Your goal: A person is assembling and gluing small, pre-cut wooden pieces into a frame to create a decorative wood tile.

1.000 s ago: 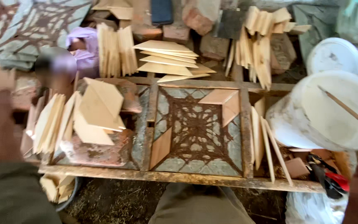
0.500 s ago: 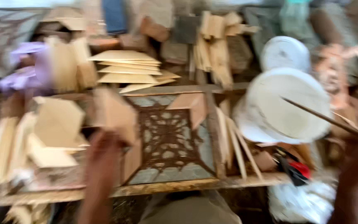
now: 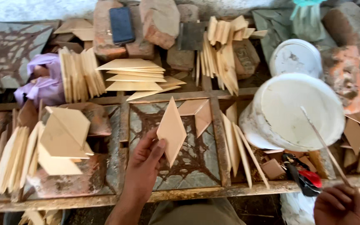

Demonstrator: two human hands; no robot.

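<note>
Presently the left hand (image 3: 144, 166) has its grip closed on a pale diamond-shaped wooden piece (image 3: 171, 130), thumb and fingers pinching its lower left edge and holding it upright just above the square patterned frame (image 3: 176, 146) on the tabletop (image 3: 84, 204), near another diamond piece (image 3: 196, 111) lying in the frame's upper right corner. At the bottom right, the right hand (image 3: 340, 206) is curled shut around the lower end of a thin stick (image 3: 323, 143) that slants up across the rim of the white bucket (image 3: 296, 112), with fanned stacks of wooden pieces (image 3: 134, 75) beyond the frame.

patterned frame (image 3: 176, 166) mostly open, white bucket (image 3: 296, 112) crowding right, plywood stacks (image 3: 17, 158) left
</note>
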